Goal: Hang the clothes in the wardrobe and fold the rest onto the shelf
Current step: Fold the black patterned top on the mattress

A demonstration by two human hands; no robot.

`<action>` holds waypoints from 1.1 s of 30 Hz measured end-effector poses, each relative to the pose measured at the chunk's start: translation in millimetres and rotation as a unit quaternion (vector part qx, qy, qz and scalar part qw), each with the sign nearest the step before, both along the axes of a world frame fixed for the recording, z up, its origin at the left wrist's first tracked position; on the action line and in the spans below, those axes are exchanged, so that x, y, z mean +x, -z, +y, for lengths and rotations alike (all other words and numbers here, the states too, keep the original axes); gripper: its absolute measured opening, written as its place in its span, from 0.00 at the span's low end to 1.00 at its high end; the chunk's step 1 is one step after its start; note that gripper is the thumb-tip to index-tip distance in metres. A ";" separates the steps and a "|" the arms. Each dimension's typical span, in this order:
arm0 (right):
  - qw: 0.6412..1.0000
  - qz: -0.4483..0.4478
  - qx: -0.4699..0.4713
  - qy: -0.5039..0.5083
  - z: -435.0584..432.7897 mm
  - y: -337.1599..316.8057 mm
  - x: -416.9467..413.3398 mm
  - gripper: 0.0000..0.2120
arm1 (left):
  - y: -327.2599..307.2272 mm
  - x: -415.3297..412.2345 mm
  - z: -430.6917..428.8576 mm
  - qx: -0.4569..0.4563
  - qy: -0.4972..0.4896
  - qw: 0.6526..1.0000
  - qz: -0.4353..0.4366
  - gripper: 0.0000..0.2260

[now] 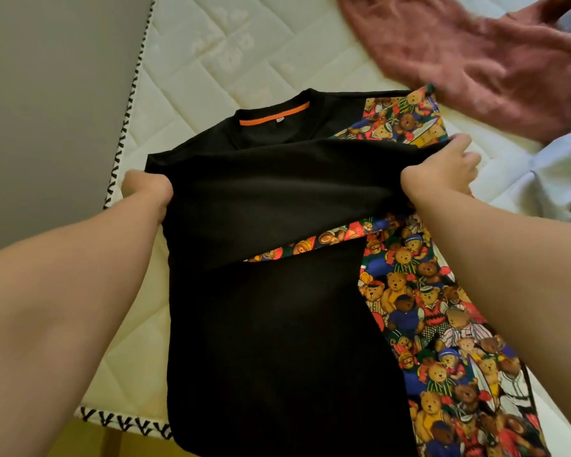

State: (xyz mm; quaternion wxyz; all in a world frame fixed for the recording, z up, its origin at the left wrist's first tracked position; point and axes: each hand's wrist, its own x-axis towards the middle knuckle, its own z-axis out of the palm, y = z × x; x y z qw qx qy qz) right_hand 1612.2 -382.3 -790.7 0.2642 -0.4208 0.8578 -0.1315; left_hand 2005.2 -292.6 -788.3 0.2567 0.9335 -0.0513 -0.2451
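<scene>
A black shirt (271,324) with an orange neck tape and a teddy-bear print panel (442,324) lies flat on a white quilted mattress (211,61), collar pointing away from me. A black sleeve or flap is folded across its chest. My left hand (147,189) grips the left edge of that fold, fingers curled under the cloth. My right hand (445,166) pinches the right end of the fold, near the printed shoulder.
A crumpled dusty-pink garment (468,61) lies at the back right of the mattress. Pale blue-white cloth (548,173) is bunched at the right edge. A grey wall (47,94) runs along the mattress's left side. The near mattress edge has black zigzag trim (119,420).
</scene>
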 end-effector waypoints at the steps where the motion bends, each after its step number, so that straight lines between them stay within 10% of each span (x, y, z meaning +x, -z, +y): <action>1: 0.995 0.074 0.001 -0.062 -5.5 -1.5 3.7 0.39 | -0.9 0.6 -3.6 0.031 0.064 0.996 -0.058 0.22; 8: 0.899 0.190 0.128 -0.374 -67.6 -10.9 16.9 0.59 | -2.7 12.3 -39.7 0.209 0.486 0.821 -0.216 0.41; 19: 0.769 0.292 0.172 -0.542 -133.2 -2.7 19.9 0.73 | 7.2 11.9 -72.4 0.325 0.561 0.749 -0.134 0.27; 28: 0.676 0.377 0.151 -0.615 -110.5 -20.3 35.1 0.28 | -12.4 18.2 -64.0 0.355 0.643 0.668 -0.119 0.18; 33: 0.733 0.376 0.072 -0.562 -113.1 -67.9 38.3 0.16 | -60.5 11.4 -79.5 0.325 0.570 0.721 -0.224 0.16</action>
